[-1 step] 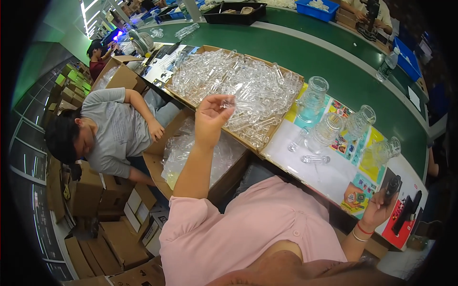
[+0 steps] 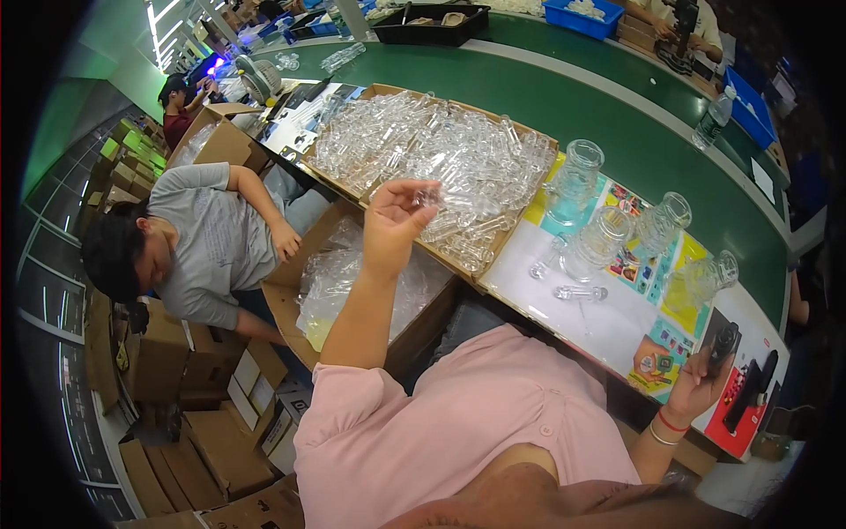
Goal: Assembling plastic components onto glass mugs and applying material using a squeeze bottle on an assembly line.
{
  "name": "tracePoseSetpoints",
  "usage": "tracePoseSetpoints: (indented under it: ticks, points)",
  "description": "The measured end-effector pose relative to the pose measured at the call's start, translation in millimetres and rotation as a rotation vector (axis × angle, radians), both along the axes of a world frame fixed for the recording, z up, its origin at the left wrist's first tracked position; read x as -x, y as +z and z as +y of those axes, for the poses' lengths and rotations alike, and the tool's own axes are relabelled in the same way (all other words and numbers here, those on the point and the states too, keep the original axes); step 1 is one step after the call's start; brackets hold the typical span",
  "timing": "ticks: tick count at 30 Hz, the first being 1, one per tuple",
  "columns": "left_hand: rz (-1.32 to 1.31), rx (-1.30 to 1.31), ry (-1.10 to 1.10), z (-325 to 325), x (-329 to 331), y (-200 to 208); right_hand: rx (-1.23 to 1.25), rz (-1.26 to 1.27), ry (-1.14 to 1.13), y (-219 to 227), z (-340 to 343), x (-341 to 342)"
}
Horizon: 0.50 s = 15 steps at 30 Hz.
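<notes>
Raised over the near edge of the shallow carton, my left hand (image 2: pixel 398 216) pinches a small clear plastic tube piece (image 2: pixel 428 194) between thumb and fingers. Loose clear tube parts (image 2: pixel 458 159) fill the carton (image 2: pixel 520 238) behind it. At the right end of the table, my right hand (image 2: pixel 692 395) has curled fingers against a black object (image 2: pixel 724 339); its kind is unclear. Clear ribbed bottle-shaped vessels stand or lean on the printed table cover, among them a tall one (image 2: pixel 577 181) and a nearer one (image 2: pixel 599 242). A short clear tube (image 2: pixel 580 293) lies in front.
An open box of clear plastic bags (image 2: pixel 352 291) stands below the table at my left. Beside it a person in grey (image 2: pixel 211 229) bends over. Beyond runs a green conveyor belt (image 2: pixel 529 88) with a black tray (image 2: pixel 432 26), a blue bin (image 2: pixel 586 13) and a water bottle (image 2: pixel 714 119).
My left hand has shifted very slightly to the right with the clear tube piece. My right hand stays almost where it was, and the vessels have not been moved.
</notes>
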<state>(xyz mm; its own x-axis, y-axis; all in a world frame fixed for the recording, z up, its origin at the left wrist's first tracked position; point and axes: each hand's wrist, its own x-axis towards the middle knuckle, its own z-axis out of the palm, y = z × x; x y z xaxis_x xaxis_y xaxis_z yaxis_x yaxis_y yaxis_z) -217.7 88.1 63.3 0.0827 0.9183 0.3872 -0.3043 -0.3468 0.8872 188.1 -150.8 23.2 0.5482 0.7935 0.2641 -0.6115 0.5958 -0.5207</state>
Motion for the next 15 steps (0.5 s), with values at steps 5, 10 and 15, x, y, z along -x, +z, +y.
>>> tracePoseSetpoints:
  ticks: [5,10,15]
  points:
    - [-0.088,-0.003,-0.208,-31.1,-30.7,-2.6,0.063,0.034,-0.082,2.6,-8.4,5.0]
    - [-0.1,-0.056,-0.304,-67.3,-72.8,-4.4,0.026,0.131,-0.058,6.2,-9.6,0.0]
    - [-0.05,-0.204,-0.327,-95.4,-115.9,-10.3,0.026,0.256,-0.255,53.6,21.6,28.9]
